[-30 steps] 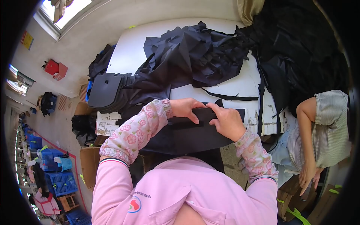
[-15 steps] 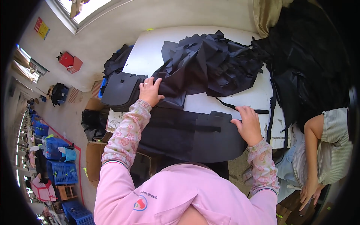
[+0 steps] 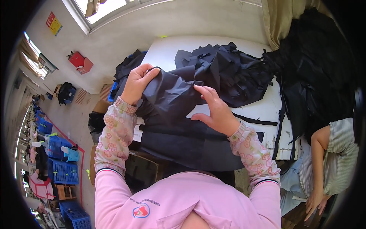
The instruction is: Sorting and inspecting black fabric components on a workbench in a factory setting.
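Note:
My left hand pinches the edge of a thin black fabric piece, which hangs raised and creased above the table. Close to that piece's right edge is my right hand, fingers stretched and thumb apart; whether its fingertips touch the cloth I cannot tell. Below both hands, a long black fabric panel lies flat along the near side of the table. The raised cloth and my left arm hide most of what lies at the table's left end.
A crumpled heap of black fabric covers the far part of the white table. Black straps lie at its right. More black material is piled far right, near a seated person. An open cardboard box stands below.
My left hand has lifted a black fabric piece from the table. My right hand has left the panel's right end and moved left and up toward the raised cloth.

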Motion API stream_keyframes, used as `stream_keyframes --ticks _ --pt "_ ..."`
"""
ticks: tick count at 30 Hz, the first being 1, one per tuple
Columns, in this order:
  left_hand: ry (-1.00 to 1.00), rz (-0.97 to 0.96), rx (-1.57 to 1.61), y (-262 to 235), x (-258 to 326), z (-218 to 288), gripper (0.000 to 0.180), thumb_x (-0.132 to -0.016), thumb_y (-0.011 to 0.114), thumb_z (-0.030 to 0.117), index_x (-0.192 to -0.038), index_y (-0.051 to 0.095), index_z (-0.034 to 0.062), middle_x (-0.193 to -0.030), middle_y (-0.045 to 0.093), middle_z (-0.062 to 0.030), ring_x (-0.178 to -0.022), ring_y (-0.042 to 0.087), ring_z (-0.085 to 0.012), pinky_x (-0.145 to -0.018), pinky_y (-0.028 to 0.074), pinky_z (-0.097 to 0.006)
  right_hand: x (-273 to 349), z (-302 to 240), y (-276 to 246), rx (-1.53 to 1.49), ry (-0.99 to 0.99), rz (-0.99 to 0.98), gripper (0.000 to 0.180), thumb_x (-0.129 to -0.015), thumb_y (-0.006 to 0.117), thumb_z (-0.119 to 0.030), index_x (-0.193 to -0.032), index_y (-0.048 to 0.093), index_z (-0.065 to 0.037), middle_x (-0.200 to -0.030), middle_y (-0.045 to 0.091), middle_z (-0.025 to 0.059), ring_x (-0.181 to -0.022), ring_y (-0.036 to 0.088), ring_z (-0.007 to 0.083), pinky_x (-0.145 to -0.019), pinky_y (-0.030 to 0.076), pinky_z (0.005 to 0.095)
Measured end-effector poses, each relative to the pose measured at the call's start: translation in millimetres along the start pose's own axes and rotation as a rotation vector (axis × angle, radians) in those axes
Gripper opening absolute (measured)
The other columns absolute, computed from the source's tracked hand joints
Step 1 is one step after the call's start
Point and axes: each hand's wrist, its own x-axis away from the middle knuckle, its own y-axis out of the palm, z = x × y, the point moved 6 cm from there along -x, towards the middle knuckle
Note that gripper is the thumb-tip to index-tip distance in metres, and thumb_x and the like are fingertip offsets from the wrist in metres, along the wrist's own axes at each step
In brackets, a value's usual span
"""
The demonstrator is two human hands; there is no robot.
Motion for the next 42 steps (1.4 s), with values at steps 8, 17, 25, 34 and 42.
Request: stream_keyframes --ticks 8,17,25,34,42 --pt "0.345 0.208 -0.598 -38 -8 27 0.023 -0.089 0.073 0.024 -0.084 0.067 0.0019 -0.081 0.063 -0.0022 -0.075 0.056 -0.012 -0.07 0.045 -0.025 -51 10 -36 -0.072 0.075 0.059 0.023 -0.081 0.059 0.005 -0.1 0.071 -0.003 -0.087 0.063 0.0104 -0.073 0.062 0.0233 -0.066 0.048 0.03" --pt "0.546 -0.019 -0.554 99 47 59 0.07 -0.074 0.085 0.034 -0.128 0.051 0.0045 -0.114 0.058 -0.0143 -0.098 0.06 -0.0282 -0.085 0.05 -0.037 -69 -32 -52 0.169 0.006 0.068 0.024 -0.079 0.067 -0.001 -0.103 0.065 -0.006 -0.09 0.064 0.012 -0.078 0.064 0.0281 -0.069 0.051 0.0369" --pt "0.249 -0.104 0.12 112 22 9 0.026 -0.09 0.065 0.001 -0.115 0.059 0.0019 -0.085 0.066 -0.0019 -0.075 0.06 -0.0033 -0.067 0.048 -0.02 -64 -56 -55 0.381 -0.25 0.063 0.034 -0.078 0.058 0.007 -0.109 0.058 -0.008 -0.093 0.063 0.0114 -0.094 0.062 0.0314 -0.082 0.049 0.0409" --pt "0.482 0.24 -0.742 54 35 21 0.036 -0.076 0.069 0.001 -0.11 0.065 0.0112 -0.095 0.069 -0.011 -0.079 0.069 -0.028 -0.07 0.055 -0.036 -42 -53 -75 0.421 -0.228 0.028 0.032 -0.077 0.055 0.012 -0.104 0.06 -0.004 -0.089 0.061 0.013 -0.086 0.06 0.0321 -0.08 0.051 0.0403" --pt "0.261 -0.051 -0.878 -45 101 -10 0.031 -0.066 0.061 -0.011 -0.095 0.065 0.0009 -0.094 0.068 -0.0133 -0.09 0.067 -0.0307 -0.081 0.053 -0.034 72 -46 -86 -0.482 0.593 -0.919 0.017 -0.085 0.057 0.009 -0.099 0.062 0.002 -0.095 0.065 0.0044 -0.089 0.062 0.0105 -0.079 0.051 0.0263"
